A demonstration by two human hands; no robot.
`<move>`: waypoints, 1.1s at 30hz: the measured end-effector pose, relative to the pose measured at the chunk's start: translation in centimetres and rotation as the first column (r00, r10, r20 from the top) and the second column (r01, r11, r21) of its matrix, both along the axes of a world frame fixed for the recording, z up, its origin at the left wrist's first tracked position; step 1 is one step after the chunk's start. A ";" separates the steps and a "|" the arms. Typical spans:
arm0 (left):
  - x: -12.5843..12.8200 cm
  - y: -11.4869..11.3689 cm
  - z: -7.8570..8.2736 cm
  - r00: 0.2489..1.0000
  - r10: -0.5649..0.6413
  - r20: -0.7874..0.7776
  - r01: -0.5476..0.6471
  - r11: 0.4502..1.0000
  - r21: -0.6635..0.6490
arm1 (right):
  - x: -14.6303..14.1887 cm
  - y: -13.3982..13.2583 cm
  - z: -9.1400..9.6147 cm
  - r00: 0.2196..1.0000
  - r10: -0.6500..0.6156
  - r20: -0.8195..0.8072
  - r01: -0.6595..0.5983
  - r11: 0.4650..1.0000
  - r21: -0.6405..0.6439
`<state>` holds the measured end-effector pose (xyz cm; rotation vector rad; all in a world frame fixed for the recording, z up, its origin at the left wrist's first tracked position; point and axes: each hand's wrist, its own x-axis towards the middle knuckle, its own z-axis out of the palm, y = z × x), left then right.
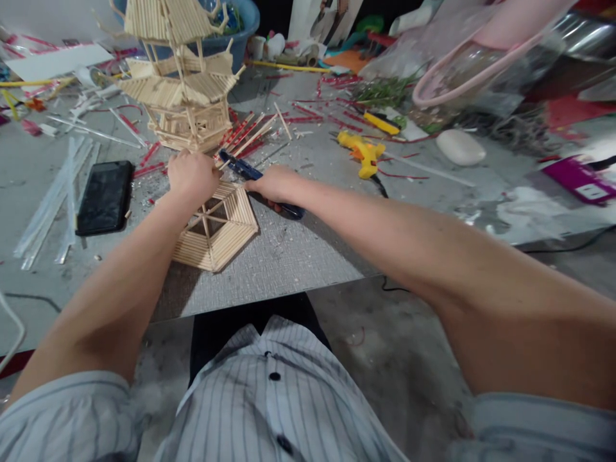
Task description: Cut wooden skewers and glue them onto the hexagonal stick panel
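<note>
The grey table [298,250] carries everything. The landmark is the hexagonal frame [226,231], made of thin wooden sticks laid in 6 sides with cross spokes. It lies flat near the front edge of the table, just before the person.

Behind the frame stands the stick tower [185,90], the largest model here, with 2 roof tiers in view. To the left of the frame lies a black phone [104,196], apart from it. To the right and further back lies a yellow glue gun [363,154], well apart. Loose sticks [250,135] are scattered between the frame and the tower.

The left hand [192,176] rests on the far left corner of the frame, fingers curled downward. I cannot tell whether they pinch a stick or only press. The right hand [274,185] is at the far right corner, fingers closed around a blue-handled tool [240,167] whose tip points toward the left hand.

I judge the step in hand to be trimming or fitting at the far edge of the frame. A good next move calls for a steady left hand and the tool tip kept clear of its fingers.
</note>
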<state>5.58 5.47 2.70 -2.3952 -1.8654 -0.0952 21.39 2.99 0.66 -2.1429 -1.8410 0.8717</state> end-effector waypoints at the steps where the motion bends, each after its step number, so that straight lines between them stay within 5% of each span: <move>1: 0.0 0.0 0.0 1.000 0.003 0.009 -0.003 1.000 -0.008 | 0.0 0.0 0.0 1.000 0.000 0.003 0.000 1.000 0.005; 14: -0.1 0.0 0.1 1.000 -0.005 -0.022 0.005 1.000 0.001 | 0.1 0.0 0.0 0.999 -0.024 -0.046 0.024 1.000 0.003; 28: 0.2 0.0 -0.1 0.995 -0.053 0.082 0.055 0.998 -0.028 | 0.5 -0.5 0.5 0.948 -0.082 -0.307 0.057 0.994 -0.090; 33: 0.2 -0.3 0.2 0.993 -0.081 0.084 0.085 0.995 -0.044 | 0.7 -0.1 0.9 0.929 -0.128 -0.349 0.049 0.973 -0.227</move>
